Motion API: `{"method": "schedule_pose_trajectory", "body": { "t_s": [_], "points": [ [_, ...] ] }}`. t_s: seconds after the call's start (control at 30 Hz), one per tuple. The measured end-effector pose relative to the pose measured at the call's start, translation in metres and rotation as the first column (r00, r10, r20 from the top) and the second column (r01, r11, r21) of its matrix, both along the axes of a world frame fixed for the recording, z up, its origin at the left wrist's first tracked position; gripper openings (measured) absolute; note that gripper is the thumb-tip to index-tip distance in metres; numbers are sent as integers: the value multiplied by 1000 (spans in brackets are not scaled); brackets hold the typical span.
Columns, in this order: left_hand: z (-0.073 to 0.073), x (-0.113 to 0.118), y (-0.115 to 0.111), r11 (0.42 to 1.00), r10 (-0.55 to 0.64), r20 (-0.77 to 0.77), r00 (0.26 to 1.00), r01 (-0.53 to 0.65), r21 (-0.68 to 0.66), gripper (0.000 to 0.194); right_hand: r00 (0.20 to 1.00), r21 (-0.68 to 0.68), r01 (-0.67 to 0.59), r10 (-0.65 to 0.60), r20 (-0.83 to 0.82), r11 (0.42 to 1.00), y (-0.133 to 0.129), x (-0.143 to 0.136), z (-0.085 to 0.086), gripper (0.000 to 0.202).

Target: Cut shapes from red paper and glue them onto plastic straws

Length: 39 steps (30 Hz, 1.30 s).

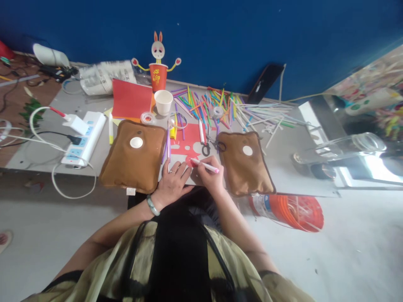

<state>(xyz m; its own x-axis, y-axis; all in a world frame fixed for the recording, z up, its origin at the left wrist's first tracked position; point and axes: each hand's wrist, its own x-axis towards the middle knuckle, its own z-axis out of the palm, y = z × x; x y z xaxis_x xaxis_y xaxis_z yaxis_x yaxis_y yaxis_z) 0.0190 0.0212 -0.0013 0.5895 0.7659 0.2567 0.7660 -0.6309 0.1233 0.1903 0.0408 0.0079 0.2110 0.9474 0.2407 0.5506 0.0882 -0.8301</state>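
My right hand (pixel 211 175) grips a white marker with a pink end (pixel 208 167), its tip down on a small red paper piece (pixel 191 162) at the table's front edge. Flat on the table, with fingers spread, my left hand (pixel 172 184) lies just left of that piece. Behind both hands is a red paper sheet with cut-out holes (pixel 185 134). Dark-handled scissors (pixel 214 146) lie at its right side, beside another white marker (pixel 201 131). A yellow object (pixel 173 131) stands near purple strips at the sheet's left.
Brown cushions, one left (pixel 134 161) and one right (pixel 248 167), flank my hands. Behind stand a white paper cup (pixel 163 102) and a red cup with a rabbit figure (pixel 158 75). Colourful sticks (pixel 204 105) lie at the back; a power strip (pixel 84 138) is left, a glass jar (pixel 340 147) right.
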Motion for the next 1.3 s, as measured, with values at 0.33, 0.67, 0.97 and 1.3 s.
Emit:
{"method": "schedule_pose_trajectory", "body": {
  "t_s": [0.33, 0.67, 0.97, 1.3],
  "points": [
    [0, 0, 0, 1000, -2, 12, 1000, 2, 10, 54, 1000, -11, -16, 16, 22, 1000, 0, 1, 1, 10],
    [1, 0, 1, 1000, -1, 18, 1000, 1, 6, 54, 999, -30, -43, 43, -4, 999, -1, 0, 3, 11],
    [0, 0, 0, 1000, 2, 4, 1000, -2, 7, 55, 985, 138, 172, -172, -9, 975, -2, 4, -1, 8],
    [0, 0, 0, 1000, -2, 4, 1000, 2, -7, 55, 991, 70, 134, -132, -29, 988, 1, 2, 1, 10]
  ]
}}
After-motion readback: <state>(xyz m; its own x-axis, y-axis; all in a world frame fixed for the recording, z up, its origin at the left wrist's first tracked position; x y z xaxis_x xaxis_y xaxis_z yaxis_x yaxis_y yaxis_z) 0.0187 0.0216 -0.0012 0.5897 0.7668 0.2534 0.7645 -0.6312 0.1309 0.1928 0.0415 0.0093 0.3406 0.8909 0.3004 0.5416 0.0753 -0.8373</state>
